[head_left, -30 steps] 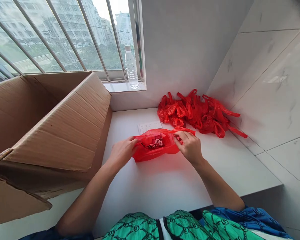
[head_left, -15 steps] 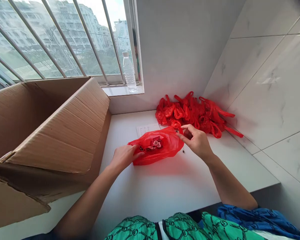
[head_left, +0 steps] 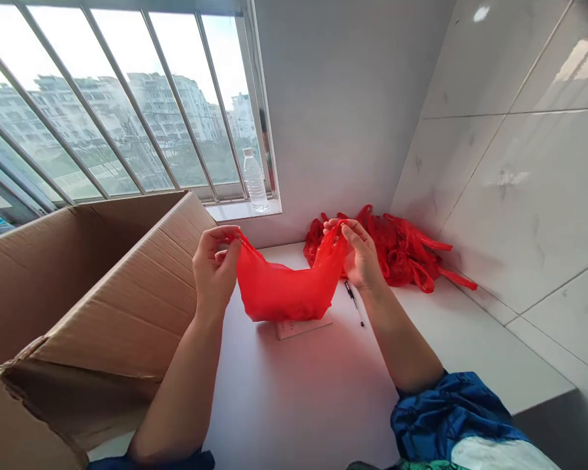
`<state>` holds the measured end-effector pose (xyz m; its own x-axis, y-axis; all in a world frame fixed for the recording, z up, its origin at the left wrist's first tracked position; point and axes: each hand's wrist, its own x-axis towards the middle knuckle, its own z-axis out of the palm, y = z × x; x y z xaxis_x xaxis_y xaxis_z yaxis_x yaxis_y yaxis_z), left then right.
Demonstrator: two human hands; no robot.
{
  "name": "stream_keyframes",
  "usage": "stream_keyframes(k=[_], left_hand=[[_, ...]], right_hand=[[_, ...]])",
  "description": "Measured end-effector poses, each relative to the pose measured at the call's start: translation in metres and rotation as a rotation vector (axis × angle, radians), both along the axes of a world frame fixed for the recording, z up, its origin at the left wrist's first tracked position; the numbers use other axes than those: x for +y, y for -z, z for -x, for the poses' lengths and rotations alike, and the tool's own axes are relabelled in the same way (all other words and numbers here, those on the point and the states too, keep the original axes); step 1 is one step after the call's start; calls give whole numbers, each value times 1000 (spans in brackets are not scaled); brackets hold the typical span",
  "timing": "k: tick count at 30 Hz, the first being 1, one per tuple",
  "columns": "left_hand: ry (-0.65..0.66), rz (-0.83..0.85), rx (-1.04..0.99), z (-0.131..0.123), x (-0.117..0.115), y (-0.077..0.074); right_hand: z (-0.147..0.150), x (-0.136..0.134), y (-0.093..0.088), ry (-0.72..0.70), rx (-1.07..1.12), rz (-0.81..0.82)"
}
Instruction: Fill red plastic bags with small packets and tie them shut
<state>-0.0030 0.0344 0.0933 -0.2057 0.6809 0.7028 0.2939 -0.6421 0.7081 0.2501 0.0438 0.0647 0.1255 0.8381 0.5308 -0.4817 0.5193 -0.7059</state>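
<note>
A red plastic bag [head_left: 287, 290] hangs between my two hands, its bottom sagging low above the white tabletop. My left hand [head_left: 216, 264] pinches one handle of it at the upper left. The other handle is gripped by the fingers of my right hand [head_left: 357, 251]. Whatever lies inside the bag is hidden by the red plastic. Partly covered by the bag, a small notebook [head_left: 304, 326] rests on the table. Beside my right wrist lies a black-tipped pen [head_left: 354, 304].
A big open cardboard box [head_left: 112, 294] takes up the left side. Several red plastic bags [head_left: 396, 251] are heaped against the wall at the back right. On the sill of the barred window stands a clear bottle [head_left: 255, 181]. Tiled wall [head_left: 514, 196] borders the right.
Both hands have risen with the bag, which now hangs by its handles instead of lying open. The packets seen inside it are now hidden. More of the pen shows, and the view has tilted up.
</note>
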Motion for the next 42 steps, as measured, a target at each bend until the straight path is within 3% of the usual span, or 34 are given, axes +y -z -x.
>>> stream_keyframes(k=[4, 8, 10, 13, 16, 19, 21, 25, 29, 33, 35, 42], left_hand=[[121, -20, -158, -9, 11, -2], [266, -57, -168, -25, 7, 5], [397, -31, -83, -35, 2, 6], [498, 15, 214, -45, -4, 6], [464, -52, 373, -49, -4, 15], [318, -76, 176, -51, -1, 39], [325, 75, 109, -54, -1, 57], [607, 526, 27, -54, -2, 80], [823, 760, -303, -44, 10, 82], [923, 889, -466, -35, 20, 79], [901, 873, -475, -34, 20, 78], [828, 733, -390, -41, 9, 80]], right_hand=[[15, 2, 1, -6, -10, -20], [25, -3, 11, -12, -259, -5], [34, -6, 16, 14, -448, -15], [47, -7, 23, 99, -635, -45], [53, -3, 29, 135, -588, -11], [49, 2, 32, 4, -463, 107], [46, 5, 34, -106, -363, 180], [39, 9, 35, -153, -260, 242], [29, 5, 32, -183, -353, 256], [20, -3, 30, -293, -616, 71], [18, -5, 32, -189, -765, -26], [30, -6, 47, 429, -1104, -275]])
